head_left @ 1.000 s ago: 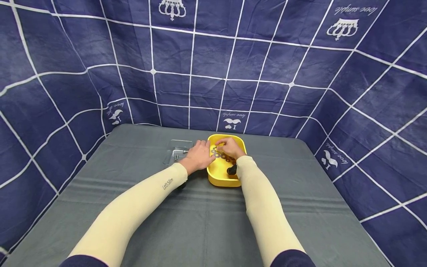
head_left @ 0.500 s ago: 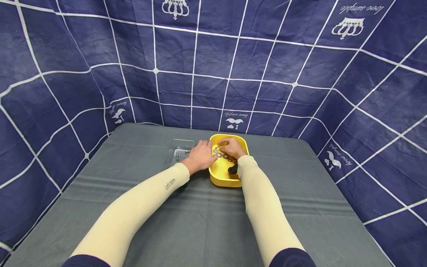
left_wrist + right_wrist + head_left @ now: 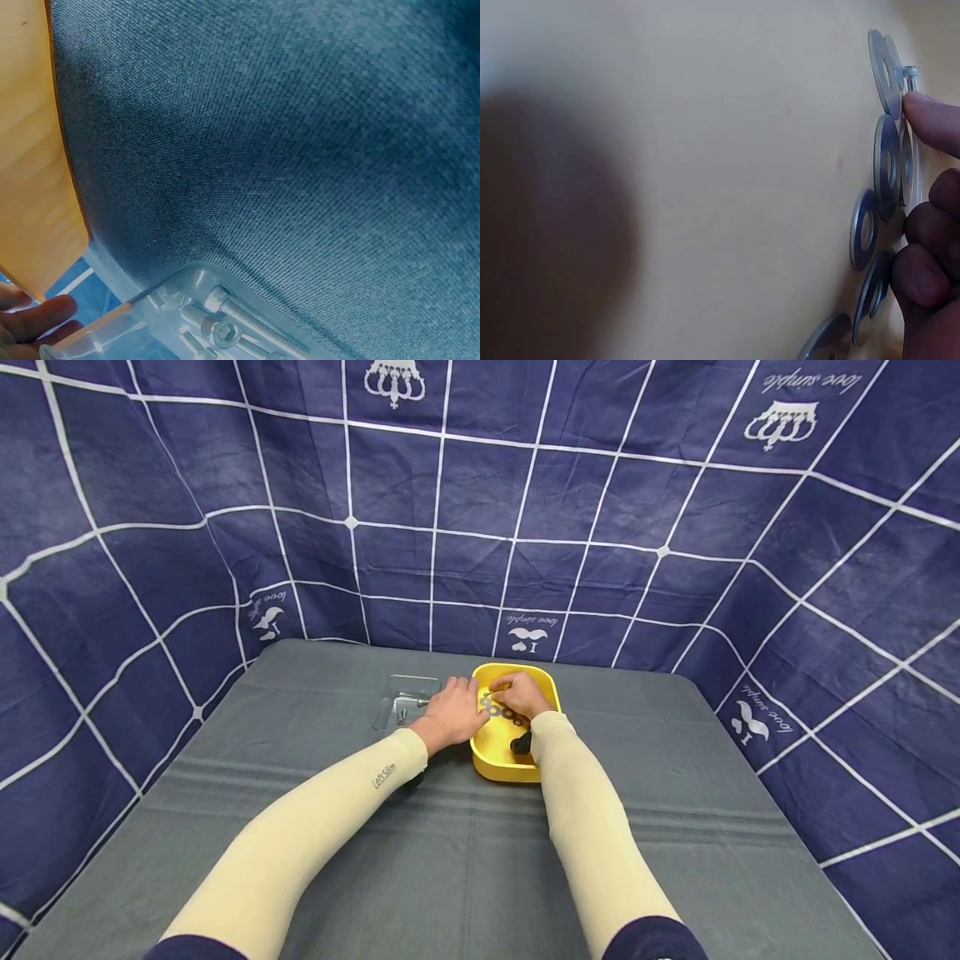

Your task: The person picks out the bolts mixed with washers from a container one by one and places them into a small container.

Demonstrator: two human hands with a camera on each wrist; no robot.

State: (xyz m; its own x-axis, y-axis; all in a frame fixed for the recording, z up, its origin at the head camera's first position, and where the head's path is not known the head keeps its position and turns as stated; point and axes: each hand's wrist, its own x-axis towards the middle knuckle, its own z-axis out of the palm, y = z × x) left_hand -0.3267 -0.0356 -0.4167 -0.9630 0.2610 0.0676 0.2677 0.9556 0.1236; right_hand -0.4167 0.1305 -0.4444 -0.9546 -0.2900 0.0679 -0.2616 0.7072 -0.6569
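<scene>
My left hand [image 3: 453,710] grips the left wall of a yellow bin [image 3: 504,772], its thumb over the rim. In the left wrist view, fingers [image 3: 41,319] curl beside the bin's outer wall, near a clear tray. Inside the bin, my right hand [image 3: 522,693] pinches a small bolt between thumb and fingers. The right wrist view shows the bolt head [image 3: 907,72] just beyond the thumb. Several flat metal washers [image 3: 886,165] stand close to these fingers, apparently along the bin's surface; the fingers hide some of them.
Left of the bin, the clear tray [image 3: 384,714] holds several socket-head bolts [image 3: 225,334], partly behind my left hand. A grey cloth [image 3: 465,868] covers the table. Blue curtains [image 3: 480,485] with white lines rise behind it and at the sides.
The view has shifted slightly. Both hands stay nearly where they were, the left at the bin's rim and the right pinching the bolt among the washers.
</scene>
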